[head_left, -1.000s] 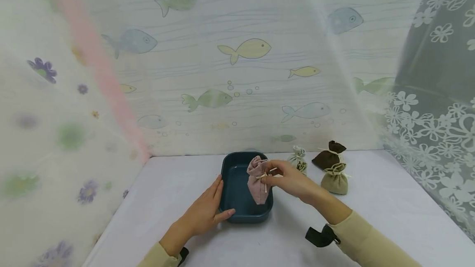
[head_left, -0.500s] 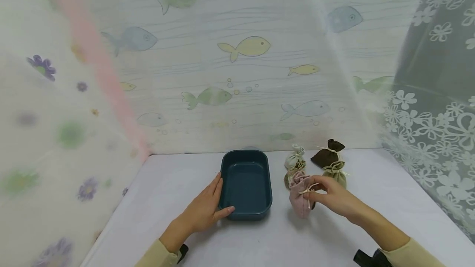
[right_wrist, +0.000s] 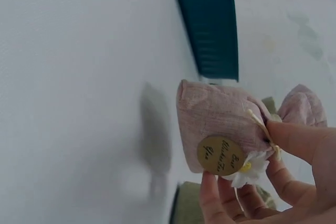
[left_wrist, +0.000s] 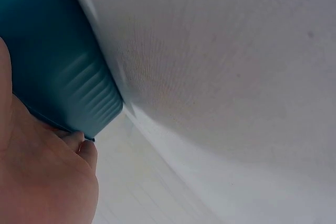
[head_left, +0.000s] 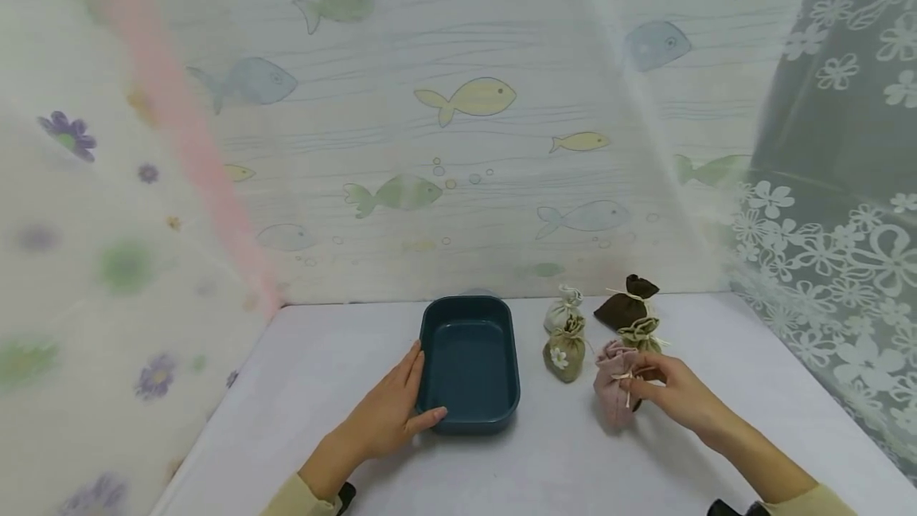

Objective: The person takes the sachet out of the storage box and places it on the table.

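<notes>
My right hand (head_left: 669, 388) pinches a pink drawstring pouch (head_left: 612, 396) by its tied neck and holds it just over the table, right of the dish. In the right wrist view, the pouch (right_wrist: 220, 124) shows a round gold label and a white cloth flower, with its shadow falling beside it. A dark teal rectangular dish (head_left: 469, 373) has nothing in it. Against its left side rests my left hand (head_left: 383, 408), fingers straight along the wall and thumb at the near rim. The left wrist view shows the dish's ribbed outer wall (left_wrist: 68, 61) beside that hand.
Behind the pink pouch stand a green pouch (head_left: 640, 333) and a dark brown pouch (head_left: 619, 311). Left of them are an olive pouch with a white flower (head_left: 566, 358) and a pale pouch (head_left: 561, 313). A fish-print curtain (head_left: 458, 142) hangs along the table's back edge.
My right hand has carried the pink pouch from over the dish to the right, near the green pouch. The olive pouch now shows fully. My left hand has stayed on the dish.
</notes>
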Demonstrator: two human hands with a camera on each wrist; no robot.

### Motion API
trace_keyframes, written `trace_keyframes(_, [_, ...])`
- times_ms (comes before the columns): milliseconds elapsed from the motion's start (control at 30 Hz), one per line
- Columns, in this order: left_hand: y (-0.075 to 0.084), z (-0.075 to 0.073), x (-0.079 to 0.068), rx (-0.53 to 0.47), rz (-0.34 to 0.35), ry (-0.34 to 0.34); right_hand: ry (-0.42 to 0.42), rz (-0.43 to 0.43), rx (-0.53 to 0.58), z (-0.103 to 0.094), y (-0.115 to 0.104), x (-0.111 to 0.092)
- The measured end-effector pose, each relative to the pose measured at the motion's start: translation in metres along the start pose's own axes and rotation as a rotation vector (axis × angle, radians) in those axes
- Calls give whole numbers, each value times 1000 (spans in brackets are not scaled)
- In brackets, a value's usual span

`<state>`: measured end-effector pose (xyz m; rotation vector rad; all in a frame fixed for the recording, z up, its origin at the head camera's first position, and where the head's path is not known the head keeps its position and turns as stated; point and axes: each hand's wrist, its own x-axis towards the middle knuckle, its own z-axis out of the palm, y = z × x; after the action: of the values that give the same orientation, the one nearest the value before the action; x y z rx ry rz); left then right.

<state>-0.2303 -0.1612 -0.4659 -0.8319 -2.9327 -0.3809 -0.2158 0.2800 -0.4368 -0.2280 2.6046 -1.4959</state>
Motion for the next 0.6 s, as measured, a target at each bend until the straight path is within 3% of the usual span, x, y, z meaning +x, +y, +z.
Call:
trace_keyframes(367, [-2, 3, 4, -17, -4, -12, 50, 32, 34, 10, 13, 6])
trace_keyframes(500, [-4, 4, 3, -39, -11, 0, 2, 14, 16, 0, 10, 4])
trace_keyframes(600, [-6, 2, 3, -119, -15, 6, -5, -8, -27, -16, 7, 0])
